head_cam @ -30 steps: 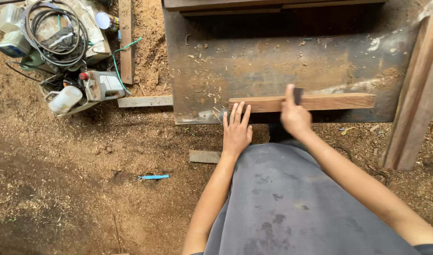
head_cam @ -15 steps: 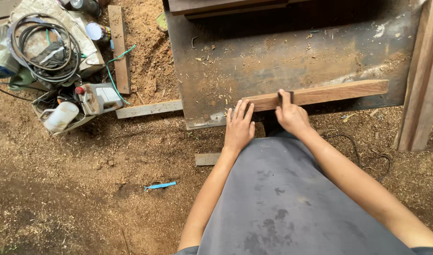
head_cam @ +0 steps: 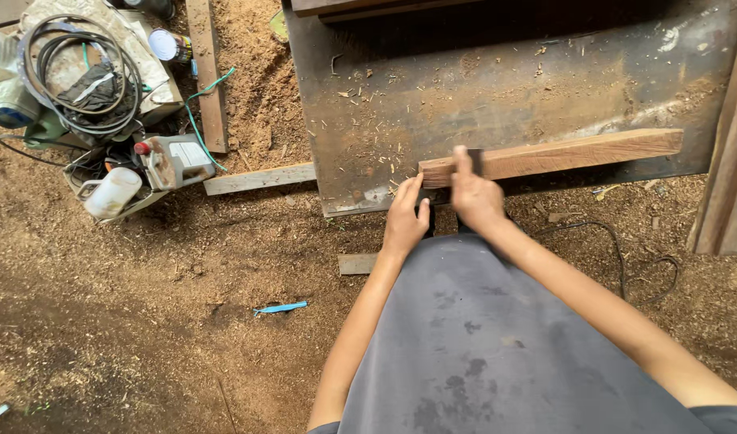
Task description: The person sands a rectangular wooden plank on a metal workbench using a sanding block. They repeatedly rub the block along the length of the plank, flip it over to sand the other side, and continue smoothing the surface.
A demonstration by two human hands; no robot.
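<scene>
Two hands: both reach forward to the near end of a wooden plank (head_cam: 549, 156).
Left hand (head_cam: 405, 221): fingers stretched out flat, tips touching the plank's end, gripping nothing.
Right hand (head_cam: 474, 195): clasped over the plank's end, thumb on top.
Plank: lies flat along the front edge of the dusty bench (head_cam: 497, 88).
Containers: a white jug (head_cam: 111, 193) and a capped can (head_cam: 166, 46) on the sawdust floor; contents cannot be told.

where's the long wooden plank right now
In the head view, the wooden plank lies along the near edge of the dark work table, right of centre, with the right hand gripping its left end and the left hand beside it.
</scene>
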